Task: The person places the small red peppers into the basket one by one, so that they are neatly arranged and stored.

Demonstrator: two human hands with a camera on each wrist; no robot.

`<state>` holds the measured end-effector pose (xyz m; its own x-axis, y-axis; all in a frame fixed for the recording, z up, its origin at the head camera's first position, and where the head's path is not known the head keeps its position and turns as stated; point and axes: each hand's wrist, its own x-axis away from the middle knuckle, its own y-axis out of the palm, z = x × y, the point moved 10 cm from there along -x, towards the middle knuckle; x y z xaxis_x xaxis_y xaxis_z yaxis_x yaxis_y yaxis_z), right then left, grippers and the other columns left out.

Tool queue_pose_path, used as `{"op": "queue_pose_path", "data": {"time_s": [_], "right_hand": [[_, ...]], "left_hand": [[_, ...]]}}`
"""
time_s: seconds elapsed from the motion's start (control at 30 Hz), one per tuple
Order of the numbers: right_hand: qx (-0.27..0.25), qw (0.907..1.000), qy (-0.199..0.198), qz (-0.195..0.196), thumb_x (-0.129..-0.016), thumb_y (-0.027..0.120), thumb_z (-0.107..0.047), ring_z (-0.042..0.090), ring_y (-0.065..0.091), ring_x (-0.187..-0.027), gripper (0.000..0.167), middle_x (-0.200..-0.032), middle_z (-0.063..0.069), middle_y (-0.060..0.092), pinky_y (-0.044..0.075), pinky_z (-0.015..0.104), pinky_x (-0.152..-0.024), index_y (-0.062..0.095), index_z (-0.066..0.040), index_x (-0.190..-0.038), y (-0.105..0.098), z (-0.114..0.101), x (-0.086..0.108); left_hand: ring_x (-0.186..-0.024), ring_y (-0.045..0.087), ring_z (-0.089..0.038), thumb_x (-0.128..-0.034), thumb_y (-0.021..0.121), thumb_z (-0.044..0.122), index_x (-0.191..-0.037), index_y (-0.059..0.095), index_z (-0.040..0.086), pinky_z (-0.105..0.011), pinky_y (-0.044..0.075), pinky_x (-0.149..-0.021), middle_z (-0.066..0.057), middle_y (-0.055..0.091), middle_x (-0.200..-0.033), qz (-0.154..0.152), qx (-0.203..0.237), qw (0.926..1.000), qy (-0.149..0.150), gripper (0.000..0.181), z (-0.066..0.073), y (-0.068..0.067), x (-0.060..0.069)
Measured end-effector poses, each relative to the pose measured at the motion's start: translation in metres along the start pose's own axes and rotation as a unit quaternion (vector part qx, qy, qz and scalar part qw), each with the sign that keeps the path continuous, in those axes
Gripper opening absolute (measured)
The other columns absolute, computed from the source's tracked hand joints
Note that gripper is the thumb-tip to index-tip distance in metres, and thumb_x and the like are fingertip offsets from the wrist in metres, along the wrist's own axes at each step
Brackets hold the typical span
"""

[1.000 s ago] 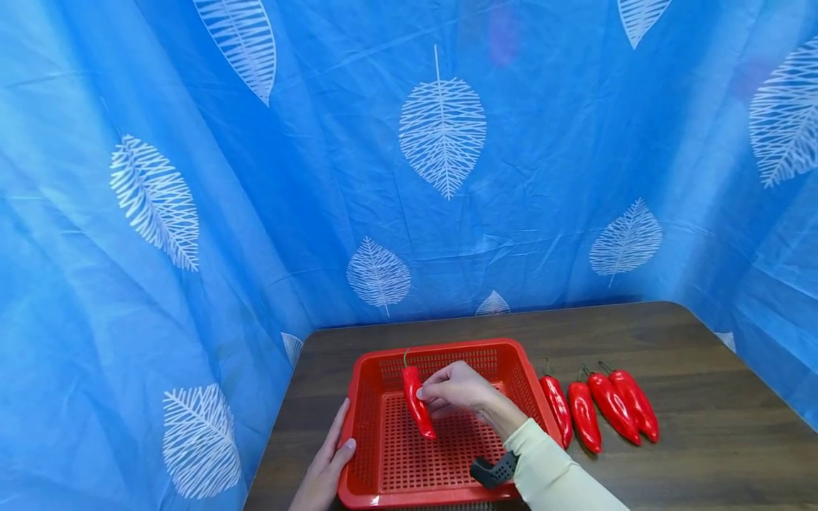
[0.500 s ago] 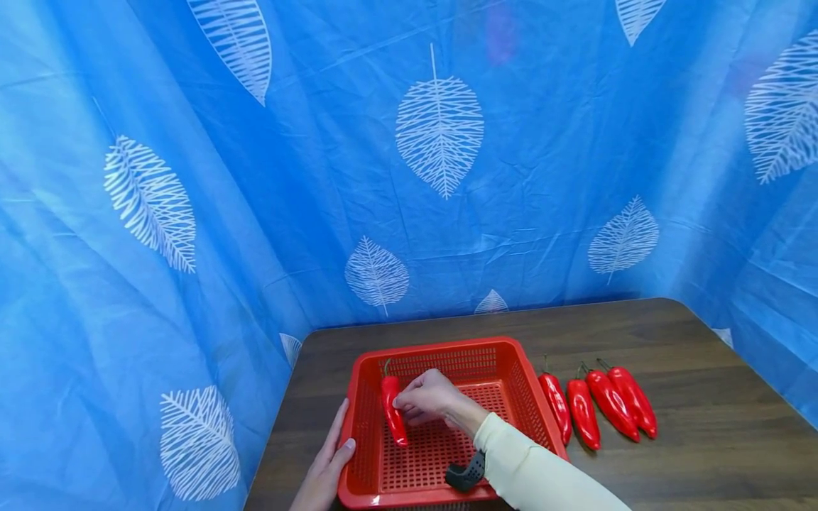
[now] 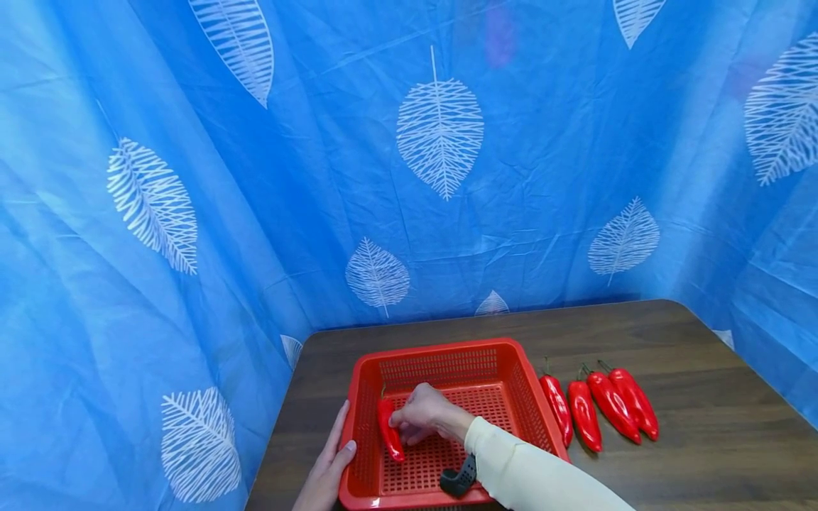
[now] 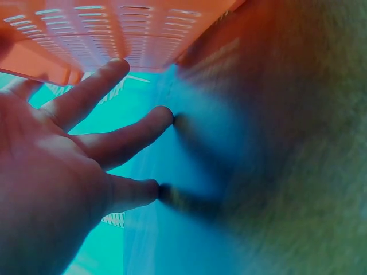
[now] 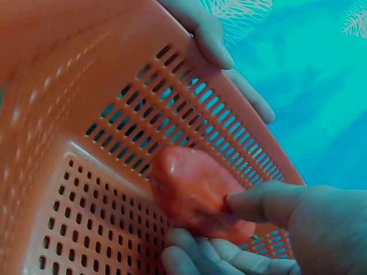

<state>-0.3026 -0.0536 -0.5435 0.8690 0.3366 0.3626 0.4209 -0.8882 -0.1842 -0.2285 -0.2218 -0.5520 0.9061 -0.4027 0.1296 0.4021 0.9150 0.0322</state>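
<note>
A red chili pepper with a green stem is inside the red plastic basket, near its left wall. My right hand pinches it between thumb and fingers. The right wrist view shows the pepper close to the slotted side wall, its far end toward the basket floor. At the basket's left side is my left hand, thumb by the rim. Seen from the left wrist, the left hand has straight, spread fingers below the slotted wall.
Several red peppers lie side by side on the dark wooden table, right of the basket. A blue curtain with white leaf prints hangs behind and beside the table. A black band sits at the right wrist.
My right hand has carried the pepper leftward and down into the basket, toward its left wall. The left hand stays at the basket's left side.
</note>
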Motion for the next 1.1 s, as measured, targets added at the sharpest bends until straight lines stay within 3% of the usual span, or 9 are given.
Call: {"op": "queue_pose_path", "data": {"time_s": [0.37,0.7,1.1], "right_hand": [[0.029,0.999,0.012,-0.032,-0.093,0.085,-0.011,0.027,0.082,-0.074,0.015,-0.082,0.019,0.081,0.07,0.039,-0.07,0.081,0.0,-0.084,0.006,0.005,0.003],[0.028,0.9983,0.019,-0.047,-0.094,0.084,-0.011,0.022,0.081,-0.07,0.014,-0.083,0.017,0.081,0.069,0.036,-0.067,0.081,-0.002,-0.084,0.011,0.009,0.0],[0.058,0.998,-0.01,-0.023,-0.093,0.086,-0.013,0.032,0.083,-0.079,0.021,-0.082,0.02,0.08,0.07,0.047,-0.074,0.081,0.005,-0.084,0.001,-0.009,0.007]], "left_hand": [[-0.154,0.04,-0.057,-0.1185,0.045,0.035,-0.176,-0.013,0.031,-0.06,0.058,-0.109,-0.033,-0.007,-0.18,0.009,0.01,0.9996,-0.025,0.082,-0.006,-0.001,-0.002],[-0.156,0.034,-0.061,-0.1187,0.044,0.036,-0.176,-0.015,0.032,-0.063,0.057,-0.109,-0.033,-0.008,-0.18,0.011,0.029,0.9986,-0.044,0.082,-0.008,-0.001,0.001],[-0.154,0.041,-0.057,-0.119,0.043,0.034,-0.176,-0.014,0.032,-0.062,0.058,-0.108,-0.034,-0.006,-0.18,0.007,0.023,0.9994,-0.025,0.081,-0.006,0.0,0.001]]}}
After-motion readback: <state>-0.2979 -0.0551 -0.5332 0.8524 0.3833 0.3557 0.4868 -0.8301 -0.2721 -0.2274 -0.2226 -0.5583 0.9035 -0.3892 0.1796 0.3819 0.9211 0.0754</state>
